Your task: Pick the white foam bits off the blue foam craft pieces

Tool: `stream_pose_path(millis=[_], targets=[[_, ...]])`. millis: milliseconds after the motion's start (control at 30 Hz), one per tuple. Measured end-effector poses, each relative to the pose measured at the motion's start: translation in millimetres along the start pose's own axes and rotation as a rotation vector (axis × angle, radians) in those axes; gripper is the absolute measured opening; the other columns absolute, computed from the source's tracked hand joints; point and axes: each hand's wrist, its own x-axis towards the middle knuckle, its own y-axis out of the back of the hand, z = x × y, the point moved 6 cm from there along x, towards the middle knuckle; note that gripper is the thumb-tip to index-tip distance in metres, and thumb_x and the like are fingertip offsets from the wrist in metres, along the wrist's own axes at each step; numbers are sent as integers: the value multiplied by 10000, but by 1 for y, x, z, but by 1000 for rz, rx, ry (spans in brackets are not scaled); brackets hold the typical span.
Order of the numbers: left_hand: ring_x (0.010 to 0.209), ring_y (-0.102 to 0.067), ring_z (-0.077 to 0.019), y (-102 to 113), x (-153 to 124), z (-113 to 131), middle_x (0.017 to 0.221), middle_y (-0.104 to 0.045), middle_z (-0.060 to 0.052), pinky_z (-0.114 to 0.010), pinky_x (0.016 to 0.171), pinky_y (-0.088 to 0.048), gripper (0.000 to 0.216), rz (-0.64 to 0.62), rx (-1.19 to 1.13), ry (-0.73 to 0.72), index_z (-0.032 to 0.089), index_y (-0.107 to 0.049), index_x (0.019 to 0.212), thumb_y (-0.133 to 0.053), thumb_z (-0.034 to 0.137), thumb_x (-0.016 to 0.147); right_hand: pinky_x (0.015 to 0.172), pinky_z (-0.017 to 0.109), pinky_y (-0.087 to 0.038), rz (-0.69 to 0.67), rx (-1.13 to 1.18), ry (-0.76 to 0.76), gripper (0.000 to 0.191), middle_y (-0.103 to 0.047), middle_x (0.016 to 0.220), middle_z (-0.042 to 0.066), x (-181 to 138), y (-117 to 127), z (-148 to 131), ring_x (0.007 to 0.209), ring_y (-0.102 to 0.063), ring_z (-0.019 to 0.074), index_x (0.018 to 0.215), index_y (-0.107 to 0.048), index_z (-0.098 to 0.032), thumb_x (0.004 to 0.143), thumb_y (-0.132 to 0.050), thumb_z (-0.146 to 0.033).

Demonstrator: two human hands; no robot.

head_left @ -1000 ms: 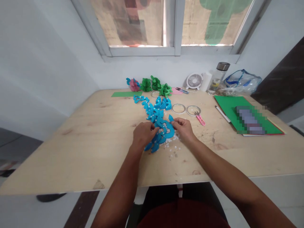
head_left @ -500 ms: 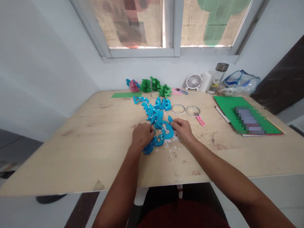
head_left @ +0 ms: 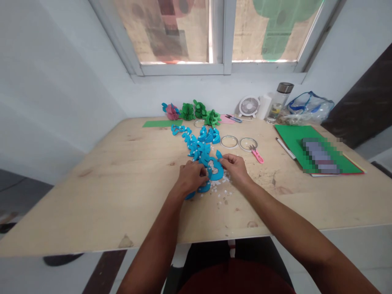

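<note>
A trail of blue foam cut-outs (head_left: 197, 145) runs down the middle of the wooden table (head_left: 101, 192). My left hand (head_left: 191, 178) is curled over the nearest blue pieces (head_left: 203, 188) and grips them. My right hand (head_left: 234, 168) pinches the edge of a larger curved blue piece (head_left: 216, 169) lying between both hands. Small white paper bits (head_left: 225, 192) are scattered just in front of the hands.
Two tape rings (head_left: 239, 142) and pink scissors (head_left: 256, 153) lie right of the blue trail. Green and pink foam flowers (head_left: 196, 111), a small fan (head_left: 248, 106) and a bottle (head_left: 280, 100) stand by the wall. Green sheets (head_left: 298, 141), a pen (head_left: 284, 148) and a clear bag (head_left: 308, 108) are at right.
My left hand has shifted right and closer to the right hand, sliding over the near blue pieces so fewer of them show. The right hand has barely moved.
</note>
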Motion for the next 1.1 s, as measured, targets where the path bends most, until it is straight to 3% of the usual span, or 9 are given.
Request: stream_pose_path(millis=[133,333,600,900,1100], targets=[[686,-584,-190,12,0,-1,663,-662,-25,-273,638,-402,104,35,-268,-50,211,-644,599,-615,301,641,464,223,-331,17,0,3,281,-504,516,-32,1,2,1,475,-419,90,645,-623,-149,628,-668,-426],[587,-546,-157,33,-4,0,577,-632,0,-258,592,-400,42,274,-363,-32,202,-633,587,-606,215,615,463,220,-318,24,30,-16,259,-517,517,-33,-2,2,-5,468,-423,86,658,-632,-145,624,-676,-397],[645,-608,-173,30,-8,13,699,-696,-24,-287,666,-478,78,278,-724,-20,191,-690,653,-636,196,596,521,228,-392,-83,75,2,240,-596,570,-13,-8,-9,-17,519,-499,103,665,-653,-164,623,-685,-398],[679,-623,-183,22,-7,11,727,-705,-37,-296,682,-485,114,266,-817,8,181,-717,684,-635,208,608,700,276,-458,-166,21,117,191,-676,870,48,-8,-11,-18,803,-603,177,748,-712,-186,655,-691,-351],[699,-627,-183,20,-8,17,735,-700,-46,-299,702,-482,110,205,-892,-2,166,-701,689,-673,229,603,573,254,-413,-160,18,27,222,-626,622,0,-9,-12,-8,557,-532,123,711,-697,-156,654,-691,-370]])
